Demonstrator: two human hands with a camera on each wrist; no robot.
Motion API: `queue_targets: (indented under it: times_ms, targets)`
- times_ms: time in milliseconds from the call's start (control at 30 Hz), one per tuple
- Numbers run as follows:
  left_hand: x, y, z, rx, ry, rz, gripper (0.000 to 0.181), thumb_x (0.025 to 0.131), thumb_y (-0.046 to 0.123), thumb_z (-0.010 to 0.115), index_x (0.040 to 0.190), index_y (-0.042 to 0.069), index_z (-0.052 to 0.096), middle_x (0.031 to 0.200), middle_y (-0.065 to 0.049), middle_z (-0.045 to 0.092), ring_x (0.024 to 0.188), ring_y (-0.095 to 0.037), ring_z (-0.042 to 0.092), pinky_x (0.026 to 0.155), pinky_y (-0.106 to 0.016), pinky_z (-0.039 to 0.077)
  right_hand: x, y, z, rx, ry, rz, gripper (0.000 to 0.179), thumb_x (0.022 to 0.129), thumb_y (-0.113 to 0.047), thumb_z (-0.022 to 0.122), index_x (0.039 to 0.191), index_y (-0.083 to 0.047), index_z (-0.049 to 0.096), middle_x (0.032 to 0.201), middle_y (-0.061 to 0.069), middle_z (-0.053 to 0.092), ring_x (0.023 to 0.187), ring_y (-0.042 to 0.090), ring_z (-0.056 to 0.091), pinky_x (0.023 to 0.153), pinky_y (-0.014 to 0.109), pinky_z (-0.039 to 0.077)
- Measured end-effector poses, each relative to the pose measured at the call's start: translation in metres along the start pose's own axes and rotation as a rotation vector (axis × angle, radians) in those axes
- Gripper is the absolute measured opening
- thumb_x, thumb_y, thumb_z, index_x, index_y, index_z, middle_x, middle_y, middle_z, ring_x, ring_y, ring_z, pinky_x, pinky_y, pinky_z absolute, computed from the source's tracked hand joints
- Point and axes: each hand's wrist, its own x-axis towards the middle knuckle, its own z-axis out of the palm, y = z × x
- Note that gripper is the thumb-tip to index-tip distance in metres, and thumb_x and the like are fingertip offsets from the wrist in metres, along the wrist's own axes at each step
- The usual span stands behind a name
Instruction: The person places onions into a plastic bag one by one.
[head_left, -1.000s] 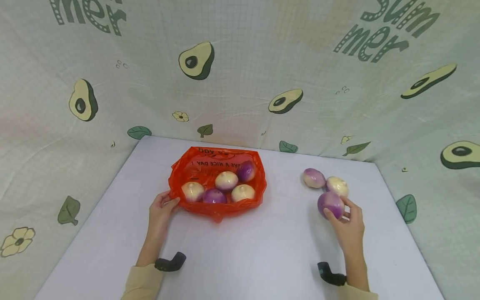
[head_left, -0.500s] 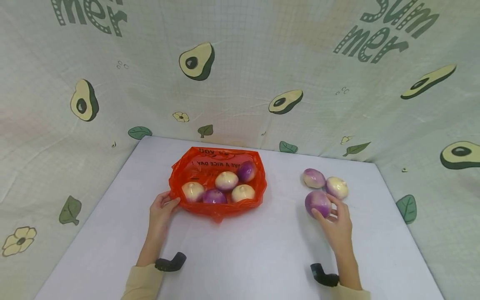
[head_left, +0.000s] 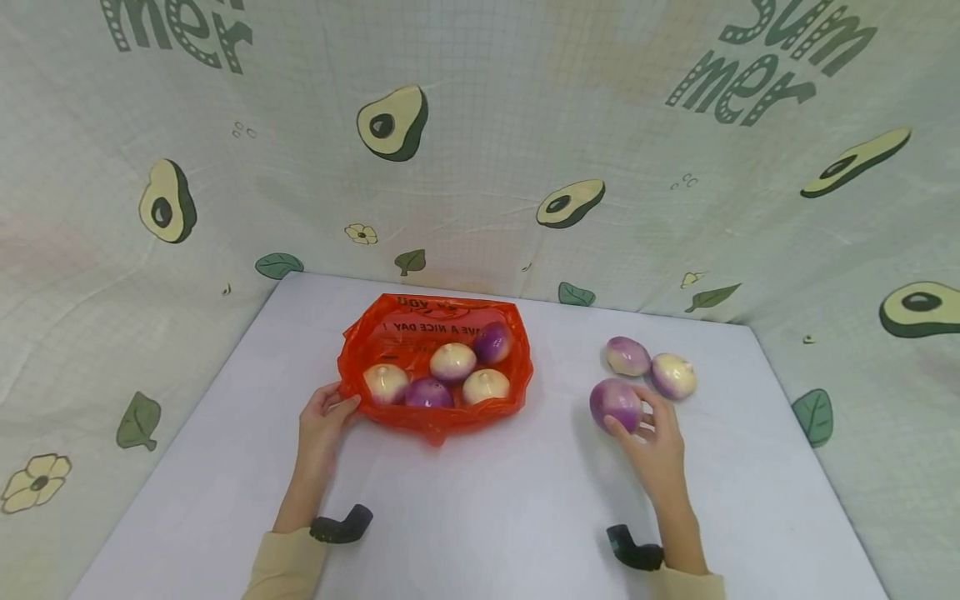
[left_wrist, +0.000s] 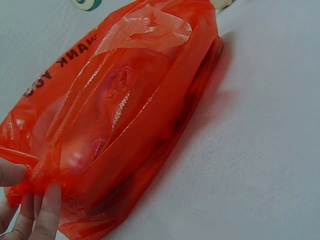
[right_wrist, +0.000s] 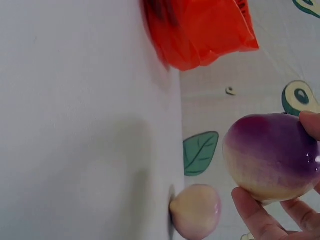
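Observation:
A thin red plastic bag (head_left: 433,422) lies with its mouth spread, several glossy purple-and-cream onions (head_left: 453,362) inside. My left hand (head_left: 322,425) pinches the near left rim of the bag; in the left wrist view its fingers (left_wrist: 49,212) grip a fold of the film. On the right side, my right hand (head_left: 658,446) holds another onion (head_left: 615,406) between thumb and fingers, purple above and cream below in the right wrist view (right_wrist: 272,155). That onion is held up over the table, its shadow falling on the white surface.
Two loose onions rest side by side on the white table (head_left: 480,517), a pinkish one (head_left: 627,357) and a paler one (head_left: 674,376), just beyond my right hand. Behind the table hangs a pale cloth (head_left: 465,200) printed with avocados and leaves.
My right hand has moved left with the onion in its grasp, away from the two loose onions. The left hand and the bag have stayed in place.

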Motion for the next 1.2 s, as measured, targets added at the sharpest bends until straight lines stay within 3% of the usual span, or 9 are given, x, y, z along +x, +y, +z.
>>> queue_targets:
  times_ms: [233,400,633,800,967,1200]
  targets:
    - [0.001,-0.001,0.0,-0.003,0.003,-0.001,0.046,0.091,0.024,0.059,0.131,0.008,0.043,0.111,-0.003,0.051,0.088,-0.001,0.057,0.092,-0.026,0.05,0.0,-0.013,0.009,0.059,-0.031,-0.037,0.059,0.08,-0.018,0.073,0.133,-0.014,0.046,0.131,0.003,0.046,0.097,0.003,0.047,0.077,0.002,0.043]
    - [0.001,-0.002,0.0,-0.015,-0.001,0.003,0.046,0.091,0.024,0.06,0.13,0.009,0.043,0.11,-0.002,0.051,0.088,-0.001,0.058,0.091,-0.026,0.05,-0.006,-0.036,0.013,0.083,-0.039,-0.082,0.058,0.079,-0.01,0.072,0.131,-0.006,0.047,0.128,0.009,0.047,0.094,0.004,0.049,0.077,0.004,0.045]
    - [0.003,-0.004,-0.001,-0.027,-0.002,0.009,0.046,0.09,0.024,0.06,0.13,0.009,0.044,0.11,-0.001,0.052,0.088,-0.002,0.058,0.092,-0.026,0.05,-0.011,-0.06,0.018,0.038,-0.071,-0.133,0.056,0.082,-0.01,0.069,0.132,-0.003,0.045,0.13,0.016,0.045,0.099,0.015,0.05,0.08,0.004,0.044]
    - [0.003,-0.004,-0.001,-0.008,-0.003,-0.003,0.045,0.091,0.025,0.059,0.13,0.01,0.044,0.112,-0.002,0.051,0.09,-0.003,0.057,0.092,-0.026,0.049,-0.009,-0.064,0.025,0.021,-0.101,-0.126,0.057,0.083,-0.014,0.07,0.133,-0.005,0.044,0.132,0.013,0.045,0.104,0.022,0.051,0.082,0.005,0.042]
    - [0.003,-0.005,-0.001,-0.002,-0.003,-0.002,0.045,0.091,0.025,0.06,0.13,0.01,0.043,0.113,-0.003,0.051,0.09,-0.003,0.057,0.092,-0.026,0.049,0.0,-0.048,0.038,0.045,-0.107,-0.169,0.058,0.081,-0.014,0.072,0.133,-0.011,0.046,0.133,0.009,0.047,0.103,0.017,0.051,0.083,0.008,0.044]
    - [0.003,-0.004,-0.001,-0.006,-0.002,-0.003,0.045,0.09,0.025,0.06,0.13,0.009,0.044,0.111,-0.002,0.051,0.089,-0.003,0.057,0.091,-0.025,0.05,0.008,-0.042,0.05,0.039,-0.141,-0.213,0.059,0.081,-0.029,0.072,0.134,-0.021,0.045,0.133,0.004,0.047,0.109,0.019,0.052,0.092,0.042,0.051]
